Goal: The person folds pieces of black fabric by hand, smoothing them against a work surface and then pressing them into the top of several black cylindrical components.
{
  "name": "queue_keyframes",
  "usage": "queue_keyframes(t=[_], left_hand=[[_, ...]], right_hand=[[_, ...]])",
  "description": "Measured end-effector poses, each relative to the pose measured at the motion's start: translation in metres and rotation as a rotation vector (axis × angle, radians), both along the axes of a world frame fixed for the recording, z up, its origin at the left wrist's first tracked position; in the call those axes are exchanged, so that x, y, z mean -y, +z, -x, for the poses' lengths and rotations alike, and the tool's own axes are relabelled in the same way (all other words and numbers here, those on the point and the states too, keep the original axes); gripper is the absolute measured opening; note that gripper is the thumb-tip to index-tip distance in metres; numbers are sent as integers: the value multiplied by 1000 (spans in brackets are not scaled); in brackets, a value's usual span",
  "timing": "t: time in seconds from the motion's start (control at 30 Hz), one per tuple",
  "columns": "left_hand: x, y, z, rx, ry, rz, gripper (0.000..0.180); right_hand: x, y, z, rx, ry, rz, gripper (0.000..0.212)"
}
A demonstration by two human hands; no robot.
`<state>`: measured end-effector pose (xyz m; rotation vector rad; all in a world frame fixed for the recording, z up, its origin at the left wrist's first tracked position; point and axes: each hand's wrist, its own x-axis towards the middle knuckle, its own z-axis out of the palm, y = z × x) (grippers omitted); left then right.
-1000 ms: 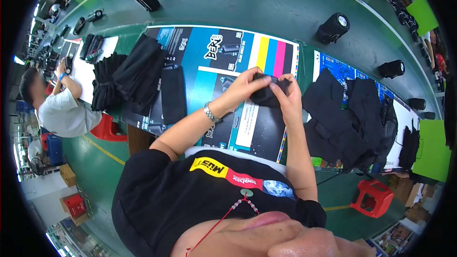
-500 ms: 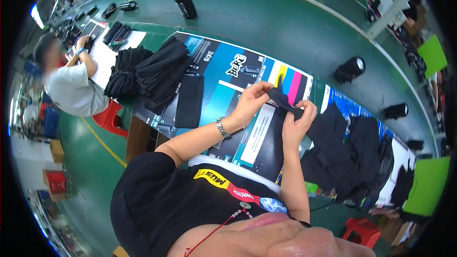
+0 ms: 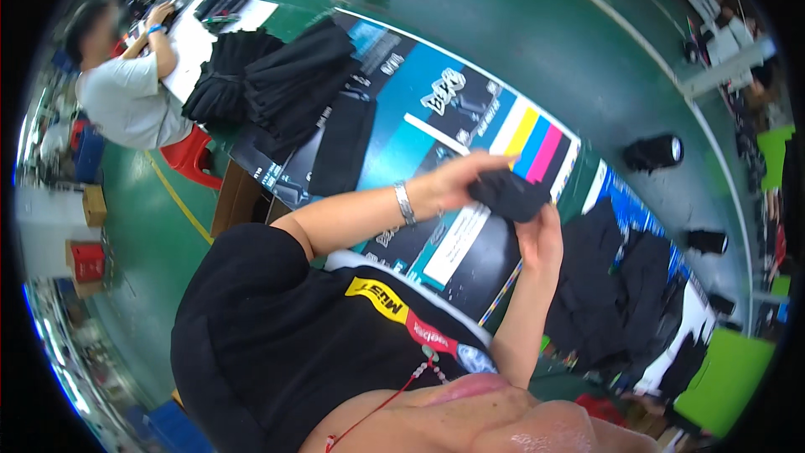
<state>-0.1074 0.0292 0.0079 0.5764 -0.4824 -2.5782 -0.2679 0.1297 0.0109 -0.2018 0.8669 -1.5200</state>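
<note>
Between my hands, above the printed sheet, is a small piece of black fabric (image 3: pixel 510 194), bunched and slightly blurred. My left hand (image 3: pixel 455 181), with a metal watch on the wrist, grips its left end, the thumb beneath. At the opposite end, my right hand (image 3: pixel 539 237) has the fabric's lower right edge between its fingers. A flat black fabric strip (image 3: pixel 344 147) lies on the sheet to the left. Beyond that, stacked black fabric pieces (image 3: pixel 293 88) are fanned out. Loose black fabric pieces (image 3: pixel 599 294) lie heaped to the right of my right forearm.
A large printed sheet (image 3: pixel 394 113) with colour bars covers the table. Several black cylinders, such as one black cylinder (image 3: pixel 654 153), stand or lie on the green surface beyond. At the left, a person (image 3: pixel 130 88) in a light shirt sits on a red stool (image 3: pixel 191 158).
The black fabric has gone from stretched between my fingertips to bunched, with my left hand now flatter over its end. The whole view has shifted and turned.
</note>
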Motion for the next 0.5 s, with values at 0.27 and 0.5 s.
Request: queue_keyframes(t=[0.27, 0.5], left_hand=[[13, 12, -14, -392, -270, 568, 45], [-1, 26, -10, -526, -832, 912, 34]], right_hand=[[-2, 11, 9, -150, 554, 638, 11], [-11, 5, 6, 294, 667, 766, 35]])
